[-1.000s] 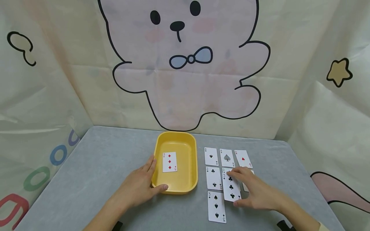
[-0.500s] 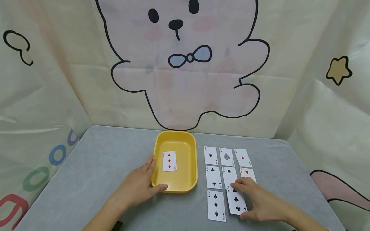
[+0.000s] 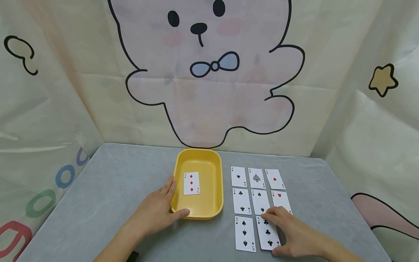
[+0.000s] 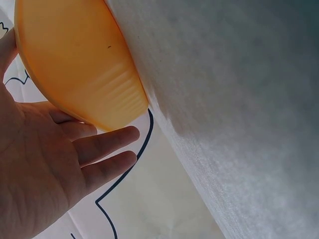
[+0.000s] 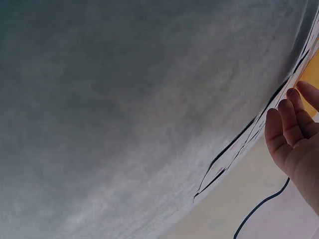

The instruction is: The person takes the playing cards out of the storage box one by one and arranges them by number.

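Note:
In the head view my right hand [image 3: 291, 233] holds a three of clubs card [image 3: 267, 233] by its edges. Its fingers are at the top and its thumb at the lower right corner. The card lies at or very near the table, beside a three of spades [image 3: 244, 233] and below a two of spades [image 3: 260, 201]. The right wrist view shows this hand [image 5: 299, 134] but not the card. My left hand [image 3: 157, 209] holds the near left corner of a yellow tray [image 3: 217, 182], thumb and fingertips at the rim. A three of diamonds [image 3: 191, 183] lies inside.
Further up the grid are the two of clubs [image 3: 241, 201], two of hearts [image 3: 280, 199], ace of clubs [image 3: 238, 177], ace of spades [image 3: 256, 178] and ace of hearts [image 3: 275, 179]. A grey cloth covers the table [image 3: 137, 171]; a printed curtain [image 3: 209, 109] stands behind it.
My right hand has moved the three of clubs down and to the right, off the two of spades, into line beside the three of spades. The left hand and tray have stayed put.

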`<action>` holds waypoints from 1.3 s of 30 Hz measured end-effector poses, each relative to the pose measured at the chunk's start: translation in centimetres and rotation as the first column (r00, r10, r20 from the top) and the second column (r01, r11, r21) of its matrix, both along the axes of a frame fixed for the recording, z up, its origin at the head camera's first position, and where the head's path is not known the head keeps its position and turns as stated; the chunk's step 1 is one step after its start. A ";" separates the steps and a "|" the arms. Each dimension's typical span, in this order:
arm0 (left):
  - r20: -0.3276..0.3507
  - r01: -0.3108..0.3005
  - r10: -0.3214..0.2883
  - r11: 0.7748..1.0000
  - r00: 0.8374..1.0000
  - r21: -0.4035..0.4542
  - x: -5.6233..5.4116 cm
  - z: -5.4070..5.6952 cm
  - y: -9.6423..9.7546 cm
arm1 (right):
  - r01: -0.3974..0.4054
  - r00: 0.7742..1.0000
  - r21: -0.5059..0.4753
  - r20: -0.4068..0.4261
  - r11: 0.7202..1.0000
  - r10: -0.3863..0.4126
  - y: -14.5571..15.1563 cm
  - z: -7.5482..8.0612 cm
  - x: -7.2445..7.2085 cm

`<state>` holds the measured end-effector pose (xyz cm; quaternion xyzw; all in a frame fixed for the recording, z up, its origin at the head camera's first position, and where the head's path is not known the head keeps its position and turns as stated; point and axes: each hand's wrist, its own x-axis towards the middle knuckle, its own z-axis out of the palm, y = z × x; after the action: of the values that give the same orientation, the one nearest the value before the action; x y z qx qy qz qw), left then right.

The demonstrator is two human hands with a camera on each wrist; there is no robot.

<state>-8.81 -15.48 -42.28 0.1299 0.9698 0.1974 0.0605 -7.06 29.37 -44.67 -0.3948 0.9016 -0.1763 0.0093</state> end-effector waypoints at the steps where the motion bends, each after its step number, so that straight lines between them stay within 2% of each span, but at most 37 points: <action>1: -0.004 0.000 0.000 1.000 1.000 0.002 0.0 0.0 0.0 | 0.003 1.000 0.006 0.006 1.000 -0.003 0.0 0.0 0.0; 8: -0.012 0.000 0.000 1.000 1.000 0.010 0.1 0.0 0.0 | 0.007 1.000 0.016 0.006 1.000 -0.007 0.0 -0.2 0.1; 14: -0.005 -0.007 0.007 1.000 1.000 0.011 0.0 0.0 0.0 | 0.026 0.998 0.008 -0.050 1.000 -0.026 0.1 -0.1 -0.1; 20: 0.000 -0.011 0.011 1.000 1.000 0.006 0.0 0.1 0.1 | 0.067 0.997 0.035 -0.044 0.997 -0.065 -0.2 0.8 -0.4; 24: 0.003 -0.012 0.012 1.000 1.000 0.002 0.0 0.1 0.1 | 0.063 0.998 0.046 -0.027 0.997 -0.062 -0.7 1.5 -0.8; 30: 0.000 -0.010 0.010 1.000 1.000 -0.002 -0.1 0.0 0.0 | 0.053 0.999 0.052 -0.016 0.997 -0.052 -2.0 2.3 -2.1; 36: -0.012 -0.001 0.001 1.000 1.000 -0.002 0.0 0.0 -0.1 | 0.108 0.986 0.088 0.118 0.990 -0.118 -4.2 3.5 -4.4; 39: -0.013 0.003 -0.003 1.000 1.000 0.003 0.0 0.0 -0.1 | 0.131 0.978 0.083 0.151 0.988 -0.142 -5.3 4.1 -5.5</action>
<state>-8.78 -15.53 -42.30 0.1326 0.9697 0.1977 0.0541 -12.57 24.12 -40.58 -0.3162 0.9290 -0.1739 0.0823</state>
